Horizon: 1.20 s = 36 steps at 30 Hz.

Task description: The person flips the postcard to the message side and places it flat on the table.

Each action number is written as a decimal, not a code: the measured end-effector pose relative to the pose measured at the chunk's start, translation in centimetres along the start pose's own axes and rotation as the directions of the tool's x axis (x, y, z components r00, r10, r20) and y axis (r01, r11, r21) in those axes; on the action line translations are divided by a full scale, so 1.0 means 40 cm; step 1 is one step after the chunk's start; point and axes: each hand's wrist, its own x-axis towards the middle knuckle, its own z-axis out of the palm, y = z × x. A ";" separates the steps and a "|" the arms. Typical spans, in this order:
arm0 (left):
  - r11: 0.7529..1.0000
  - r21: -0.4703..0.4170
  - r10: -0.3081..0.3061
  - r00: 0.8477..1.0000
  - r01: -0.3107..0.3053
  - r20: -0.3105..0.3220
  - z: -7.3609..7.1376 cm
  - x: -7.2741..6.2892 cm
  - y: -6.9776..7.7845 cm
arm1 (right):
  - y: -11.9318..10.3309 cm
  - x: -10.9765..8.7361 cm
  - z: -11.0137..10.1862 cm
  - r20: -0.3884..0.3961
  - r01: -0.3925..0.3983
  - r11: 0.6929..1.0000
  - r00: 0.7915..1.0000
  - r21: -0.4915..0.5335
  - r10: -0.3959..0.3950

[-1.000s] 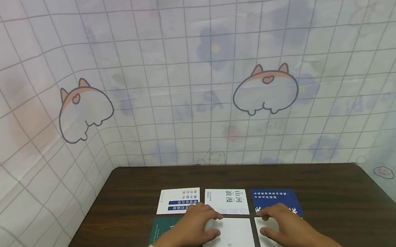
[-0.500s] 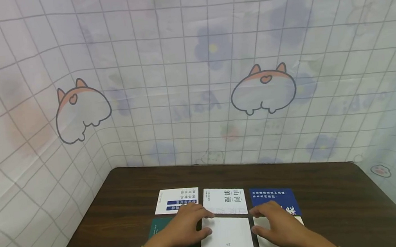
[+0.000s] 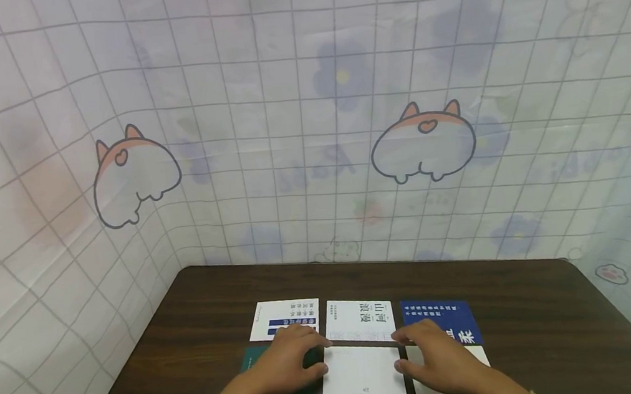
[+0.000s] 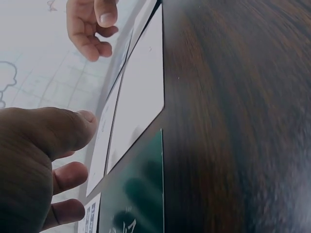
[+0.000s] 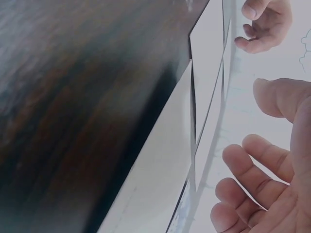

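Both hands hover palm-inward over postcards laid in two rows, fingers loosely bent and holding nothing. Below my left hand (image 3: 287, 362) is a dark green card (image 4: 146, 179), mostly hidden in the head view; its glossy face mirrors the fingers. My right hand (image 3: 439, 361) covers part of the front-right white card (image 3: 425, 390). Between the hands lies a nearly blank white card (image 3: 363, 377) with a small mark near its lower edge. The back row has a white card with blue bars (image 3: 263, 327), a white card with dark characters (image 3: 340, 323) and a blue card (image 3: 444, 317).
The cards lie flat on a dark wood-grain table (image 3: 558, 326) with rounded back corners. Behind and beside it hangs a white grid-patterned curtain (image 3: 306, 223) printed with cartoon animals and pale flowers.
My left hand has drifted left, off the middle front card and further over the green one. My right hand has shifted slightly left. The cards stay in place.
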 end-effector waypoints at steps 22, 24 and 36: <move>1.000 -0.002 0.022 0.996 -0.022 -0.087 -0.015 -0.045 -0.052 | -0.048 0.048 0.024 0.046 0.051 0.999 0.998 0.004 -0.051; 1.000 -0.007 0.015 0.996 -0.016 -0.089 -0.017 -0.049 -0.058 | -0.051 0.051 0.027 0.045 0.057 0.998 0.997 0.000 -0.057; 1.000 -0.009 -0.031 0.994 0.030 -0.102 -0.038 -0.079 -0.086 | -0.087 0.079 0.041 0.043 0.104 0.994 0.994 -0.012 -0.104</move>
